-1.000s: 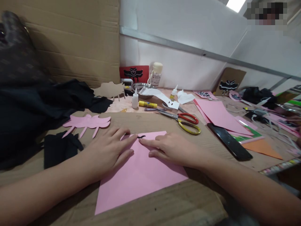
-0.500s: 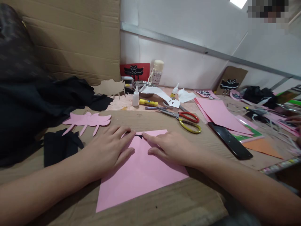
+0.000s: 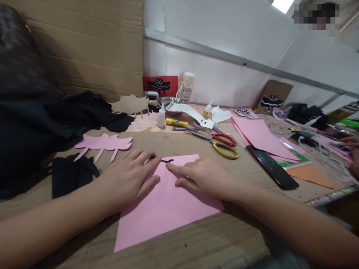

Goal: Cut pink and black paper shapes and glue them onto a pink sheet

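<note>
My left hand (image 3: pixel 137 175) and right hand (image 3: pixel 204 175), apart and loosely spread, rest on smooth pink paper (image 3: pixel 165 213) beside a wavy black strip (image 3: pixel 168 161) near its far edge, left tip perhaps hidden.

Left hand (image 3: pixel 133 175), one. Right hand (image 3: pixel 203 175), one. Pink sheet (image 3: pixel 165 215) under the hands, one. Small black strip (image 3: pixel 168 161) upon it, one. Pink legged cut-out (image 3: pixel 103 142), one. Tan legged cut-out (image 3: pixel 129 104), one. Nozzle-tipped bottles (image 3: pixel 161 118), two. Red-and-yellow-handled scissors (image 3: pixel 208 137), one pair. Yellow glue stick (image 3: pixel 176 122) on its side, one. Cream-capped drinking bottle (image 3: pixel 187 87), one. Metal dish (image 3: pixel 167 101), one. Black phone (image 3: pixel 272 168), one. Red motif card (image 3: pixel 159 86), one. Brown motif card (image 3: pixel 283 90), one. Stacked pink sheets (image 3: pixel 263 134) number at least two.
</note>
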A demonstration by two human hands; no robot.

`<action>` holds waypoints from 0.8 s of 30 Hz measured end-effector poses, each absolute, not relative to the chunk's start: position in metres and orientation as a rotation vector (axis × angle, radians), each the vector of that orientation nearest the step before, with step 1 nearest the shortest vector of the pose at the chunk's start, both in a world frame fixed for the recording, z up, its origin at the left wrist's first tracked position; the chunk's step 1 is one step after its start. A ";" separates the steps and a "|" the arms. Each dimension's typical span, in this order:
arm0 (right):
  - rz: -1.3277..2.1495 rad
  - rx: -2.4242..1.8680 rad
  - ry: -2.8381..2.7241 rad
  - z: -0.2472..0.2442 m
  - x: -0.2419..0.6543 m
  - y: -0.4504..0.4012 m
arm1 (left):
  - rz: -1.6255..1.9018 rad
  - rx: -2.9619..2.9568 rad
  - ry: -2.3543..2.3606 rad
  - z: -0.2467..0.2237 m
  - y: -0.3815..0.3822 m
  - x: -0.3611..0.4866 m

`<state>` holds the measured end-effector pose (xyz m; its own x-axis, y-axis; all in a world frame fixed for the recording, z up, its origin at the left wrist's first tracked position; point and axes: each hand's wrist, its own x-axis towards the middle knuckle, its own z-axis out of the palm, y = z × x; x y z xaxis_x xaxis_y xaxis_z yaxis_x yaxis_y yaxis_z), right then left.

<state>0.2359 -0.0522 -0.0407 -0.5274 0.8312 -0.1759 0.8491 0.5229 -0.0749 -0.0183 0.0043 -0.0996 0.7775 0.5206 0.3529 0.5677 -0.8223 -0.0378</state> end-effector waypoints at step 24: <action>-0.212 1.614 2.517 -0.036 0.235 -0.053 | -0.483 -2.870 -0.842 -0.097 0.006 -0.018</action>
<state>0.2349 -0.0528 -0.0360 -0.4125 0.8895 -0.1965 0.9099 0.4129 -0.0411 -0.0185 0.0058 -0.0972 0.7954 0.5068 0.3324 0.5425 -0.8399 -0.0175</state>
